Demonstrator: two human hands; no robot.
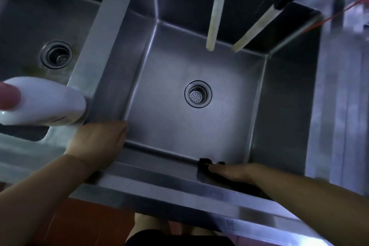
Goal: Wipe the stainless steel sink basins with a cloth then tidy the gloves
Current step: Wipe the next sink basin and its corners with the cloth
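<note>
I look straight down into a stainless steel basin [163, 118] with a round drain [198, 94] in its floor. My right hand [229, 171] lies flat on a dark cloth [205, 166] and presses it against the basin's near wall, just under the front rim. My left hand [99, 142] rests on the front rim at the basin's near left corner, its fingers curled over the edge and hidden inside. A second basin [30, 26] with its own drain [56, 55] lies to the left. No gloves are in view.
A white bottle with a pink cap [40, 102] stands on the divider between the basins, close to my left hand. Two pale hose ends [214, 16] [257, 28] hang over the back of the right basin. Red floor [89, 223] shows below the front rim.
</note>
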